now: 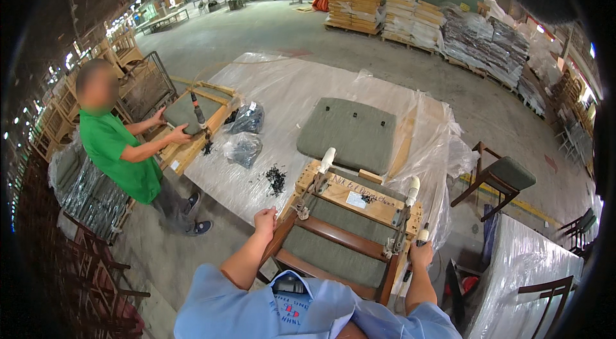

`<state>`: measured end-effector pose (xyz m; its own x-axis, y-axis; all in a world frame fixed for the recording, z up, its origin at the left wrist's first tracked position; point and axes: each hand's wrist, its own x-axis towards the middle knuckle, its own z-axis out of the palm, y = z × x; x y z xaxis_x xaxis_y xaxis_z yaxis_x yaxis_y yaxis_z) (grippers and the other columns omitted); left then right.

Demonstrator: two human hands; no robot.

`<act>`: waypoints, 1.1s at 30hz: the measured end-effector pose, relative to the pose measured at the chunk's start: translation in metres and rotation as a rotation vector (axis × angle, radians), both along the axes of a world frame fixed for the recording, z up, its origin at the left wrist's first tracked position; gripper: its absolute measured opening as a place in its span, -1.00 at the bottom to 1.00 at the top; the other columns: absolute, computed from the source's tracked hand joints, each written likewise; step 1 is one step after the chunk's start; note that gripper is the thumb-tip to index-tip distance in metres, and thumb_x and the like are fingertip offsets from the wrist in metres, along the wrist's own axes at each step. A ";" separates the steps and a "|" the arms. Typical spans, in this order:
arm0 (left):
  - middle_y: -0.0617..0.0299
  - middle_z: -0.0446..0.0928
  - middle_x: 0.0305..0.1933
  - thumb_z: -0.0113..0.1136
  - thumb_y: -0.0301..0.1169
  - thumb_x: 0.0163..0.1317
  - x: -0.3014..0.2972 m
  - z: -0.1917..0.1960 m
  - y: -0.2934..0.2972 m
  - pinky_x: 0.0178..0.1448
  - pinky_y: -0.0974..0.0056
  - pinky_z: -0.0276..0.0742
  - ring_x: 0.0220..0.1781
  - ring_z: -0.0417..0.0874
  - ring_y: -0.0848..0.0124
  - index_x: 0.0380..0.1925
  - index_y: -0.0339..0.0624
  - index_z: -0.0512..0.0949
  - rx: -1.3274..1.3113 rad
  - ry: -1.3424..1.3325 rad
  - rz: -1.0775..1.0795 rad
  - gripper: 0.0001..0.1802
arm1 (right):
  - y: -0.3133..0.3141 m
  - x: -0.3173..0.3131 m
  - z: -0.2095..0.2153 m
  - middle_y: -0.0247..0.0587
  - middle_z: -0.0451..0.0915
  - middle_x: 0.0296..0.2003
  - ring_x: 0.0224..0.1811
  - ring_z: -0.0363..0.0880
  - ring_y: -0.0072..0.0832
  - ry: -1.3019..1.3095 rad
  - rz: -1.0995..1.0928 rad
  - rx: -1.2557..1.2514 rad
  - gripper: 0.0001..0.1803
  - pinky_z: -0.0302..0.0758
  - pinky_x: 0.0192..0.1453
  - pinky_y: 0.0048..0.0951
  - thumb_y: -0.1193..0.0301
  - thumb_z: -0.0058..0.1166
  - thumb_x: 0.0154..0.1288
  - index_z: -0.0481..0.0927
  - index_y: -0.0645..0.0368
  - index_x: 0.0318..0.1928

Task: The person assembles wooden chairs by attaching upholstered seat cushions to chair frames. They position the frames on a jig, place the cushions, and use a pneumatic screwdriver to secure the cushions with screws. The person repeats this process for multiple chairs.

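My right hand point(421, 253) is wrapped round a power screwdriver point(423, 234), held upright beside the right edge of a wooden jig point(378, 199). My left hand point(265, 221) is closed in a pinch at the jig's left side; what it holds, if anything, is too small to make out. In the jig lies a dark brown chair frame point(343, 237) with grey-green upholstery point(346, 260). A left toggle clamp point(327, 160) and a right toggle clamp point(412, 191), both with white handles, stand over it. Small black screws point(367, 199) lie on the jig board.
Beyond the jig, a grey-green padded panel point(346, 133) lies on the plastic-covered table point(282, 88). Black screws point(276, 180) and plastic bags point(244, 148) sit left of it. A co-worker in green point(119, 153) handles another cushion point(183, 111). A chair point(500, 175) stands right.
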<state>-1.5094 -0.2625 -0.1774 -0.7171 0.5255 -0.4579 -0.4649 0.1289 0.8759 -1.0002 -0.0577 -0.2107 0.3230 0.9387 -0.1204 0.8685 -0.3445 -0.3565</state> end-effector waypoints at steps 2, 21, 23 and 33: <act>0.33 0.42 -0.63 0.26 -0.33 0.40 0.003 0.008 0.003 -0.67 0.37 0.12 -0.72 0.32 0.55 -0.44 -0.25 0.57 -0.019 0.046 -0.026 -0.74 | -0.002 -0.006 0.012 0.22 0.68 -0.13 -0.01 0.65 0.16 0.016 0.006 0.009 -0.35 0.57 0.09 0.05 0.11 0.39 0.03 0.51 0.36 -0.03; 0.30 0.49 -0.61 0.33 -0.31 0.33 0.007 0.006 0.007 -0.58 0.33 0.24 -0.66 0.38 0.53 -0.44 -0.28 0.62 -0.101 0.181 -0.038 -0.74 | -0.006 -0.013 0.012 0.23 0.63 0.01 0.12 0.60 0.12 0.029 -0.060 -0.057 -0.28 0.52 0.20 0.02 0.07 0.36 0.07 0.45 0.30 0.12; 0.30 0.49 -0.60 0.34 -0.31 0.32 0.004 0.000 0.009 -0.56 0.33 0.26 -0.65 0.39 0.52 -0.44 -0.28 0.63 -0.116 0.200 -0.053 -0.75 | -0.005 -0.013 0.014 0.22 0.62 0.04 0.16 0.58 0.11 0.036 -0.066 -0.070 -0.29 0.51 0.23 0.02 0.07 0.34 0.07 0.44 0.27 0.12; 0.29 0.49 -0.60 0.33 -0.33 0.33 0.004 -0.002 0.009 -0.55 0.33 0.28 -0.64 0.40 0.51 -0.45 -0.28 0.62 -0.098 0.172 -0.058 -0.74 | -0.008 -0.015 0.018 0.20 0.62 0.07 0.20 0.56 0.09 0.036 -0.062 -0.093 -0.24 0.49 0.26 0.00 0.06 0.34 0.10 0.42 0.31 0.18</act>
